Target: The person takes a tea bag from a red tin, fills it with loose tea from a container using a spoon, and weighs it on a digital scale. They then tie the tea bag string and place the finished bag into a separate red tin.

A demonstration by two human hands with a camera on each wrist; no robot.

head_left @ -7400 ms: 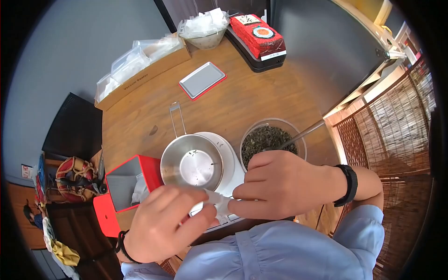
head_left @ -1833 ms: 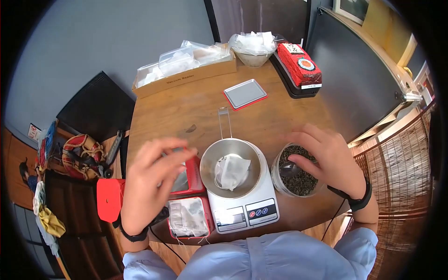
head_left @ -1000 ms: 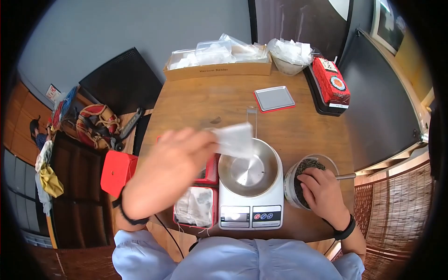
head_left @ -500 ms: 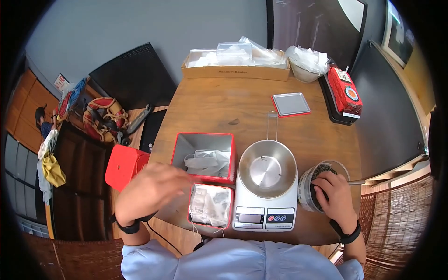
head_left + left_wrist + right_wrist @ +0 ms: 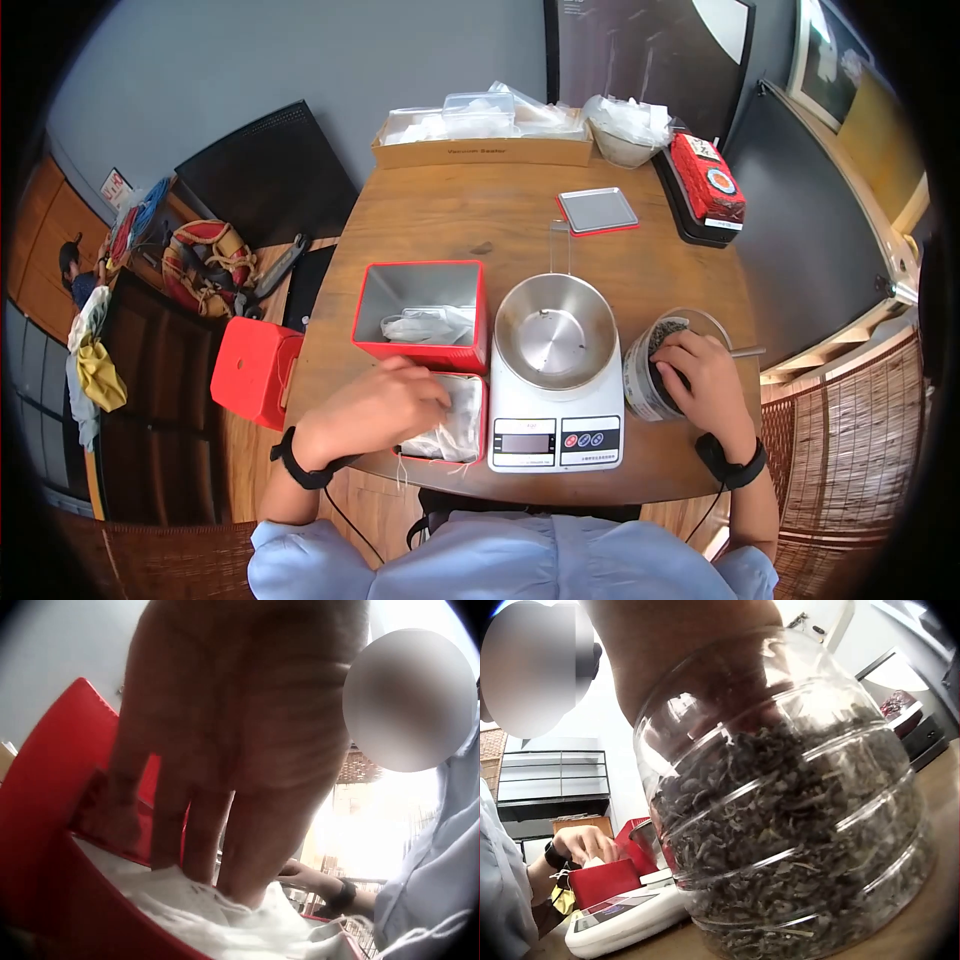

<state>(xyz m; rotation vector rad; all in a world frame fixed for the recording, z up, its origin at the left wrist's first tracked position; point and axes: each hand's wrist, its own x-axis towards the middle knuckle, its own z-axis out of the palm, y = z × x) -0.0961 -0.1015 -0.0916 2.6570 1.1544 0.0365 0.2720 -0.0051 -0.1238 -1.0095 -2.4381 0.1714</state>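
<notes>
In the head view my left hand (image 5: 383,405) reaches into a small red tin (image 5: 484,440) of white cloth bags (image 5: 460,425). The left wrist view shows its fingers extended down onto the bags (image 5: 180,907); whether they pinch one is hidden. My right hand (image 5: 708,385) is in a clear jar (image 5: 640,390) of dark dried leaves (image 5: 780,817), fingertips hidden among them. A spoon handle (image 5: 748,351) sticks out at the jar's right. Between the hands, a steel pan (image 5: 555,330) with a few dark specks stands on a white scale (image 5: 505,400).
Behind the small tin stands a larger open red tin (image 5: 420,352) with white bags inside. A grey tray (image 5: 600,209) lies beyond the pan. A cardboard box (image 5: 480,152), a bowl (image 5: 622,150) and a red packet (image 5: 708,180) line the back. A red lid (image 5: 255,370) is at the left.
A white bag was over the pan in my left hand a second ago; the pan no longer holds one. My left hand has moved down to the small tin. My right hand has stayed in the jar.
</notes>
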